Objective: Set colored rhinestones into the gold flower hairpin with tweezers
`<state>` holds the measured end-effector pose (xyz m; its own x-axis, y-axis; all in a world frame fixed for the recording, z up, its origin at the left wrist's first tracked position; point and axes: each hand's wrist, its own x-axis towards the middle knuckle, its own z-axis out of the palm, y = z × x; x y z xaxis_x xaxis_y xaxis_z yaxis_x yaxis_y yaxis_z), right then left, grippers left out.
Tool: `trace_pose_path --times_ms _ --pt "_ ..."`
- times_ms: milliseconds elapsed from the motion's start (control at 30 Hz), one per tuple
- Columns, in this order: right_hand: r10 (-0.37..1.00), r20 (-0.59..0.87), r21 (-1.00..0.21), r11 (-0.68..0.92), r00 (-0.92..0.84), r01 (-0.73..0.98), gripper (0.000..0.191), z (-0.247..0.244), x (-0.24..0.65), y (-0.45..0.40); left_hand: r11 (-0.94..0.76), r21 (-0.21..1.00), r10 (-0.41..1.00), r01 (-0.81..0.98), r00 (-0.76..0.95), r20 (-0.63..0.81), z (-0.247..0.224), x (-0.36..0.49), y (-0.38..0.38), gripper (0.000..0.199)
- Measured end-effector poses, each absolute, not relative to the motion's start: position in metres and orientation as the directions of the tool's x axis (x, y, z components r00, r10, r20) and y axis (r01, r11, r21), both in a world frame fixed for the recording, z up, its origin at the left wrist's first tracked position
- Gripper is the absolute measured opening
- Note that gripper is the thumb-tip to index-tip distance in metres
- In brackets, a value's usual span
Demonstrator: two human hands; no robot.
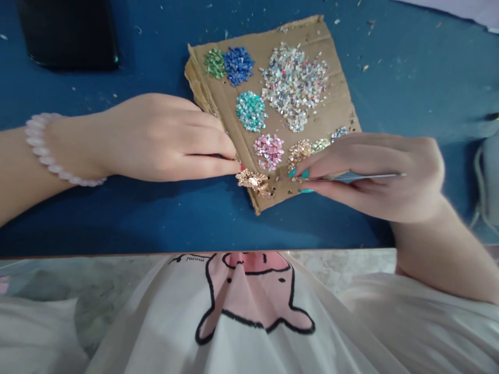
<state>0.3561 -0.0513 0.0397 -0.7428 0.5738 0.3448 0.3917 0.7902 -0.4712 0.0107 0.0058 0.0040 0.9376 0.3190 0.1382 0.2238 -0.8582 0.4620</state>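
My left hand (167, 137) reaches in from the left, its fingers pinched on a gold flower-shaped ornament (252, 181) at the near left edge of a cardboard sheet (249, 148). Slim metal tweezers (366, 175) lie in the closed fingers of my right hand (390, 166). Their tip is low over the cardboard, right of the ornament and apart from it, close to the gold chips (299, 155). Whether the tip grips a chip is too small to tell. Pink chips (268, 151) lie between the two hands; pale yellow-green chips (320, 145) are partly behind my right hand.
Farther up the cardboard are piles of teal (250, 111), blue (238, 66) and green chips (214, 63), plus a large mixed silvery pile (294, 83). A black object (70, 34) sits at the top left of the blue table (156, 218). Pale cords (481, 192) hang at the right.
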Motion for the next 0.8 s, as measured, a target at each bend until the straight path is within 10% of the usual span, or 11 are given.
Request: trace_pose_path --times_ms 300,533,800 --pt "0.599 0.356 -0.520 0.765 -0.717 0.381 0.011 0.0391 0.3559 -0.0514 -0.955 0.268 0.186 0.125 0.959 0.216 0.0031 0.0116 0.0050 0.055" --pt "0.636 0.316 -0.522 0.736 -0.704 0.431 0.014 0.0439 0.3546 -0.0538 -0.857 0.463 0.331 0.228 0.931 0.154 0.0081 0.0148 0.0043 0.050" --pt "0.634 0.297 -0.527 0.732 -0.714 0.432 0.013 0.0434 0.3535 -0.0539 -0.872 0.419 0.315 0.254 0.945 0.084 0.0062 0.0130 0.0044 0.055"
